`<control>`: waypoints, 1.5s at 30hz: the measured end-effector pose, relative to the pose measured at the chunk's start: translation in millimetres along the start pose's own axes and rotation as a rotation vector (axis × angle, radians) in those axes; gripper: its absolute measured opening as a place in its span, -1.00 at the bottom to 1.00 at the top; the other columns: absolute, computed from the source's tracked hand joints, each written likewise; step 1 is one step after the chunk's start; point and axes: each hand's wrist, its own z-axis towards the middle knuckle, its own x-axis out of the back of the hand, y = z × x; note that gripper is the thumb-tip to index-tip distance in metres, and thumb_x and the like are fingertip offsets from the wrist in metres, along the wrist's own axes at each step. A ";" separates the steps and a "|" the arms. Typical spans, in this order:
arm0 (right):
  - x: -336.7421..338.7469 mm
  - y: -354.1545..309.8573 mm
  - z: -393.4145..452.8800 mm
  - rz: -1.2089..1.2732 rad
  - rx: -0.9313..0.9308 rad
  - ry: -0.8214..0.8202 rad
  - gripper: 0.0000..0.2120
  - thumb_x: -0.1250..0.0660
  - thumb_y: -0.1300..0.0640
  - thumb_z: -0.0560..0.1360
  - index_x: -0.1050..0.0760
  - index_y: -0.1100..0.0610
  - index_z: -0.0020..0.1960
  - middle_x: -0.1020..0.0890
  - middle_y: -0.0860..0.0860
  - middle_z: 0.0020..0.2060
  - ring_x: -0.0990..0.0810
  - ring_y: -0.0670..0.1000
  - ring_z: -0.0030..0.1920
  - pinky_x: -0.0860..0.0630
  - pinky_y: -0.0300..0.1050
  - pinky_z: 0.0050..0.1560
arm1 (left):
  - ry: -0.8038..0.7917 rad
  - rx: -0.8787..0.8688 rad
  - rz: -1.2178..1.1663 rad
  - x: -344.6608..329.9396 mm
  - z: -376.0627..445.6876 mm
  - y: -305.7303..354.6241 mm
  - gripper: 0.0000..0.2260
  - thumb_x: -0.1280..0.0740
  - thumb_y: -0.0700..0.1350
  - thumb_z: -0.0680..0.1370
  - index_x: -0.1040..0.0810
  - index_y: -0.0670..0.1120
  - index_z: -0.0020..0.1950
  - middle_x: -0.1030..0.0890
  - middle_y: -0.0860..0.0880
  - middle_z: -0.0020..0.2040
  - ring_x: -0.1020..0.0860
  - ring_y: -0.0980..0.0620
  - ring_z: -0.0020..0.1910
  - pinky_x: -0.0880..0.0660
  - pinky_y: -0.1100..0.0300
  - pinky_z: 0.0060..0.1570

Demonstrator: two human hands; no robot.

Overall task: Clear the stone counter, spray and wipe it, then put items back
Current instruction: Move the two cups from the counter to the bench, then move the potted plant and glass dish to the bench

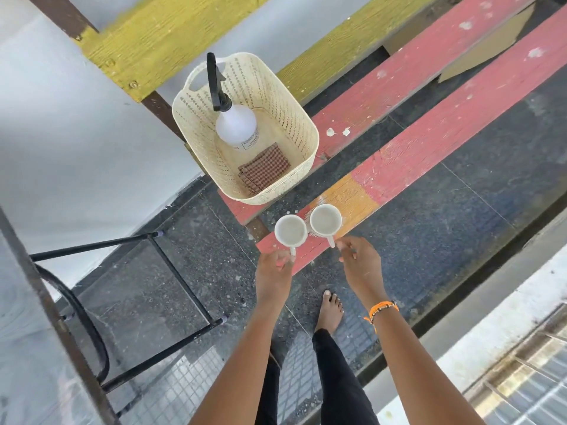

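Two white cups side by side on the red plank (429,142), touching or nearly so, just below the cream basket (303,133). Left hand (274,268) pinching the handle of the left cup (290,230); right hand (357,259) at the handle of the right cup (325,220), fingers curled, grip unclear. Risks: cups knocking together, or slipping off the narrow plank's edge. Inside the basket, a spray bottle (235,125) and a checked cloth (264,167); small print on the bottle label, unreadable.
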 end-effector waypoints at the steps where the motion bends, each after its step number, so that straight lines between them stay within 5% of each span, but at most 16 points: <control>1: 1.2 -4.2 -4.5 0.014 0.006 0.008 -0.84 -0.17 0.15 0.59 -0.52 0.10 0.00 -0.57 0.05 -0.06 -0.57 0.03 -0.08 -0.40 -0.19 -0.11 | 0.012 0.035 -0.041 2.5 -7.0 3.2 -0.92 -0.26 -0.12 0.54 -0.53 -0.01 -0.03 -0.45 0.08 0.01 -0.45 0.16 -0.07 -0.37 0.19 -0.02; 5: -0.2 -29.5 -27.0 0.053 0.028 -0.030 -0.83 -0.19 0.12 0.58 -0.51 0.17 -0.05 -0.60 0.13 -0.15 -0.56 0.11 -0.09 -0.45 -0.04 -0.08 | 0.038 0.123 -0.224 18.9 -37.1 16.5 -0.89 -0.24 -0.10 0.54 -0.50 0.11 -0.06 -0.45 0.29 -0.14 -0.44 0.30 -0.12 -0.32 0.24 -0.06; 10: -16.4 -91.8 -59.8 0.092 0.137 -0.174 -0.82 -0.20 0.17 0.57 -0.53 0.23 -0.05 -0.61 0.14 -0.18 -0.56 0.11 -0.12 -0.46 -0.07 -0.10 | 0.163 0.095 -0.494 65.6 -73.1 37.4 -0.81 -0.24 -0.16 0.53 -0.57 0.11 -0.11 -0.60 0.12 -0.14 -0.53 0.10 -0.17 -0.45 0.26 -0.19; 17: -73.7 -192.1 -107.8 0.120 0.319 -0.395 -0.80 -0.20 0.10 0.57 -0.56 0.16 -0.04 -0.57 0.04 -0.24 -0.53 0.03 -0.21 -0.45 -0.07 -0.09 | 0.400 -0.008 -0.803 165.1 -107.1 33.1 -0.76 -0.25 -0.23 0.52 -0.62 0.06 -0.19 -0.57 0.05 -0.26 -0.49 0.09 -0.23 -0.49 0.13 0.03; 25: -170.1 -289.0 -164.7 0.043 0.519 -0.583 -0.79 -0.16 0.12 0.59 -0.56 0.04 -0.11 -0.58 -0.09 -0.26 -0.55 -0.16 -0.29 -0.44 -0.42 -0.27 | 0.552 -0.046 -1.043 276.0 -127.5 -11.9 -0.73 -0.25 -0.24 0.52 -0.64 0.06 -0.24 -0.58 0.19 -0.33 -0.48 0.18 -0.27 -0.47 0.31 -0.11; 32: -274.5 -367.2 -196.1 -0.072 0.614 -0.651 -0.80 -0.19 0.23 0.55 -0.60 0.19 -0.07 -0.56 -0.14 -0.31 -0.54 -0.13 -0.30 -0.45 -0.41 -0.26 | 0.679 0.037 -1.166 383.2 -100.1 -71.1 -0.82 -0.28 -0.24 0.51 -0.60 -0.02 -0.22 -0.50 0.04 -0.33 -0.44 0.13 -0.31 -0.39 0.33 -0.23; 36: -331.1 -407.0 -193.6 -0.112 0.600 -0.654 -0.80 -0.19 0.23 0.55 -0.59 0.21 -0.04 -0.60 -0.03 -0.23 -0.56 -0.02 -0.20 -0.50 -0.13 -0.04 | 0.681 0.084 -1.122 444.3 -58.6 -103.4 -0.84 -0.26 -0.22 0.52 -0.57 -0.01 -0.17 -0.47 0.05 -0.34 -0.42 0.10 -0.33 -0.36 0.27 -0.27; 41: -384.0 -444.2 -177.0 -0.180 0.677 -0.527 -0.78 -0.19 0.24 0.54 -0.56 0.24 0.10 -0.63 0.10 0.10 -0.56 0.00 0.06 -0.35 -0.31 -0.03 | 0.519 0.177 -1.069 515.7 2.3 -120.7 -0.73 -0.18 -0.24 0.55 -0.32 -0.06 -0.35 -0.27 -0.02 -0.43 -0.28 0.03 -0.43 -0.22 0.17 -0.34; 43: -397.4 -449.4 -165.2 -0.221 0.698 -0.474 -0.72 -0.18 0.25 0.54 -0.49 0.24 0.22 -0.56 0.11 0.22 -0.53 -0.02 0.09 -0.32 -0.37 -0.01 | 0.491 0.208 -1.051 535.8 24.2 -118.4 -0.84 -0.19 -0.19 0.56 -0.47 -0.12 -0.20 -0.31 -0.04 -0.40 -0.34 0.05 -0.40 -0.31 0.17 -0.27; 45: -408.5 -450.5 -153.1 -0.308 0.745 -0.437 -0.65 -0.17 0.27 0.54 -0.40 0.21 0.32 -0.45 0.10 0.32 -0.46 -0.03 0.14 -0.29 -0.38 0.06 | 0.482 0.240 -1.108 547.1 46.4 -117.1 -0.68 -0.20 -0.13 0.56 -0.40 -0.25 0.27 -0.42 -0.04 -0.34 -0.43 0.07 -0.32 -0.45 0.16 -0.09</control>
